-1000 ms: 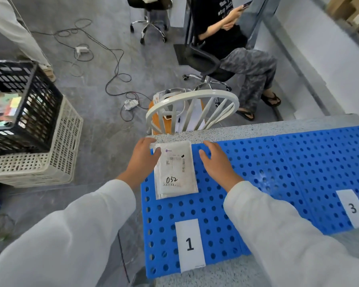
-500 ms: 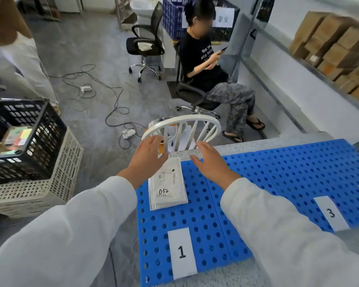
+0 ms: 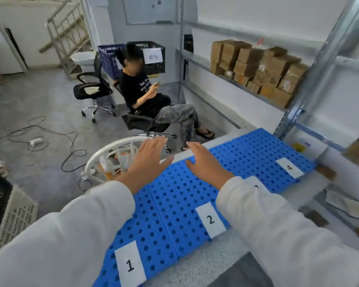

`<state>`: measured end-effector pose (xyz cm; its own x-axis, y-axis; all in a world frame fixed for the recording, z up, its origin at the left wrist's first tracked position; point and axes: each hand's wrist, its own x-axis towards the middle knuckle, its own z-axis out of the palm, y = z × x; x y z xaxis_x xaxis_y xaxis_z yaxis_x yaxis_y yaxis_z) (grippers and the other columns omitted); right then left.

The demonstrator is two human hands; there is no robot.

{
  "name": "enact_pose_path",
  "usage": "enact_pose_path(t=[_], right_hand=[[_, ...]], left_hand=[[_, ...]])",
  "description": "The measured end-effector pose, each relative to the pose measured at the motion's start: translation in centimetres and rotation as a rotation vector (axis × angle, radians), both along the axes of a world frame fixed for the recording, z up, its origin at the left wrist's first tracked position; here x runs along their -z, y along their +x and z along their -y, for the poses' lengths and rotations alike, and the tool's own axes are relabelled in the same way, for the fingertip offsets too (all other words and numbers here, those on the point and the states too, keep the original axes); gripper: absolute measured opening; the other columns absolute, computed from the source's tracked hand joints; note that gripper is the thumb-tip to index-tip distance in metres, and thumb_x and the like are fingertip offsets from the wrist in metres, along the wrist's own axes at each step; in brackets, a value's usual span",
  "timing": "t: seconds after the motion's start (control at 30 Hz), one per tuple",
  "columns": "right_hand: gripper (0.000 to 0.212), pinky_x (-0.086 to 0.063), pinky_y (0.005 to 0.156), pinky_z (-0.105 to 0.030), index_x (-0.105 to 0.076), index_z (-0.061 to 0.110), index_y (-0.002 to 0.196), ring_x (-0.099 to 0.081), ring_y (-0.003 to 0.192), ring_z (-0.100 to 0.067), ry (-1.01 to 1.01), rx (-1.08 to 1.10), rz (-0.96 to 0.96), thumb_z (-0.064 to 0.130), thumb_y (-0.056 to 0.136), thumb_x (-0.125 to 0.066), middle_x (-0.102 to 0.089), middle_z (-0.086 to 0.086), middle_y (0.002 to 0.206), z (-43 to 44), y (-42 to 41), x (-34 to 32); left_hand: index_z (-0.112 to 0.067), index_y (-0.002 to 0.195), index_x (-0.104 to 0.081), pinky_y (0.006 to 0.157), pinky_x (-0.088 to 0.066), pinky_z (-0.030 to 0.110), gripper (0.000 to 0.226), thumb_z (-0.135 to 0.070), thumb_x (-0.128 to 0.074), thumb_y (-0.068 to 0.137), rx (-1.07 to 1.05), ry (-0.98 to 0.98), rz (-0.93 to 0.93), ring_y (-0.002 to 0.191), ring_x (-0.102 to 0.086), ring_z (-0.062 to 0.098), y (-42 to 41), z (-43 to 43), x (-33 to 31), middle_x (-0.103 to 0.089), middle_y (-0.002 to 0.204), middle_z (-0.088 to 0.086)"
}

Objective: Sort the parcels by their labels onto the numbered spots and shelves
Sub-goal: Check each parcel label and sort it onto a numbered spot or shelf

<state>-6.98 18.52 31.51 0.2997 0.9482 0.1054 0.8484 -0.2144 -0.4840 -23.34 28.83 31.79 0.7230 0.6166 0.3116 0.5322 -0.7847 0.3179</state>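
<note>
Between parcels, the left hand (image 3: 151, 156) and right hand (image 3: 203, 160) hover mid-frame, each grip wide and empty, over the blue mat (image 3: 174, 195), with label 1 (image 3: 130, 265) at seven o'clock, label 2 (image 3: 210, 219) at five and label 4 (image 3: 289, 168) at three; no parcel is visible, so fetching one probably comes next.

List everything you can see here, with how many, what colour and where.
Mat: several joined panels, blue, on the counter.
Number labels: four, white, on the mat; one half hidden by the right sleeve.
Boxes: many, brown, on the metal shelf, right.
Seated person: one, black top, beyond the counter.
Office chair: one empty, black, beside that person.
Chair back: one, white, past the counter's far edge.
Crates: four; black on beige at left, blue and black behind the seated person.
Cables: several, black, on the floor.
Left hand: one, fingers straight, over the mat's far edge.
Right hand: one, fingers straight, beside it.
</note>
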Motion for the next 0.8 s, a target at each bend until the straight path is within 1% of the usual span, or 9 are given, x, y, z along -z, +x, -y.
enact_pose_path(t=[0.03,0.13,0.27,0.33,0.47,0.6,0.7,0.8], right_hand=[[0.060,-0.038,0.107,-0.035,-0.025,0.012,0.151,-0.037,0.136,-0.021,-0.001,0.033,0.005,0.026,0.099,-0.052,-0.029,-0.001,0.155,1.9,1.6,-0.4],[0.063,-0.033,0.112,-0.036,-0.022,0.012,0.152,-0.030,0.141,-0.021,-0.014,0.152,0.033,0.029,0.099,-0.051,-0.025,-0.002,0.157,7.7,6.3,-1.5],[0.064,-0.034,0.112,-0.038,-0.019,0.013,0.153,-0.027,0.143,-0.021,-0.037,0.320,0.032,0.029,0.099,-0.051,-0.022,-0.002,0.158,15.7,11.4,-2.8],[0.065,-0.033,0.112,-0.037,-0.019,0.012,0.153,-0.026,0.144,-0.021,-0.033,0.398,0.042,0.029,0.099,-0.051,-0.022,-0.003,0.158,19.6,13.2,-3.3],[0.066,-0.031,0.114,-0.037,-0.019,0.012,0.153,-0.027,0.143,-0.022,-0.036,0.511,0.028,0.027,0.098,-0.052,-0.024,-0.003,0.157,27.1,15.4,-3.9],[0.065,-0.037,0.109,-0.038,-0.027,0.016,0.150,-0.035,0.139,-0.022,0.028,0.645,0.035,0.027,0.093,-0.055,-0.034,-0.002,0.151,34.7,16.5,-3.6],[0.062,-0.036,0.109,-0.035,-0.028,0.014,0.149,-0.039,0.134,-0.022,0.029,0.746,0.031,0.024,0.094,-0.055,-0.034,-0.003,0.151,40.3,16.6,-3.7],[0.062,-0.036,0.111,-0.036,-0.026,0.016,0.151,-0.038,0.136,-0.021,0.036,0.833,0.025,0.025,0.095,-0.053,-0.033,-0.002,0.152,45.2,16.5,-3.8]], left_hand=[[-0.014,0.148,-0.033,0.120,-0.008,0.031,0.061,-0.042,-0.050,0.096,0.038,0.010,0.006,0.145,-0.023,0.017,1.9,1.3,-0.4,-0.033,0.154,0.002],[-0.012,0.149,-0.031,0.120,-0.007,0.031,0.063,-0.042,-0.049,0.097,0.168,0.028,-0.013,0.146,-0.021,0.019,7.2,5.5,-1.5,-0.030,0.156,0.004],[-0.010,0.147,-0.034,0.122,-0.007,0.032,0.062,-0.040,-0.052,0.096,0.311,0.122,0.009,0.143,-0.028,0.019,13.4,10.8,-2.7,-0.036,0.152,0.005],[-0.011,0.146,-0.035,0.122,-0.006,0.033,0.061,-0.040,-0.052,0.095,0.374,0.177,0.010,0.143,-0.030,0.018,16.1,13.5,-3.4,-0.037,0.151,0.004],[-0.013,0.148,-0.032,0.122,-0.004,0.032,0.061,-0.042,-0.050,0.096,0.504,0.214,0.018,0.143,-0.029,0.017,21.3,19.3,-4.5,-0.034,0.152,0.002],[-0.013,0.146,-0.036,0.121,-0.005,0.032,0.059,-0.038,-0.053,0.095,0.638,0.201,0.072,0.141,-0.032,0.018,25.9,26.3,-4.8,-0.038,0.150,0.003],[-0.013,0.145,-0.038,0.120,-0.004,0.030,0.057,-0.037,-0.053,0.095,0.736,0.183,0.095,0.140,-0.033,0.019,28.3,31.6,-4.2,-0.040,0.148,0.003],[-0.014,0.144,-0.039,0.121,-0.003,0.030,0.057,-0.037,-0.054,0.095,0.791,0.151,0.099,0.142,-0.030,0.018,30.2,35.9,-3.2,-0.040,0.149,0.001]])
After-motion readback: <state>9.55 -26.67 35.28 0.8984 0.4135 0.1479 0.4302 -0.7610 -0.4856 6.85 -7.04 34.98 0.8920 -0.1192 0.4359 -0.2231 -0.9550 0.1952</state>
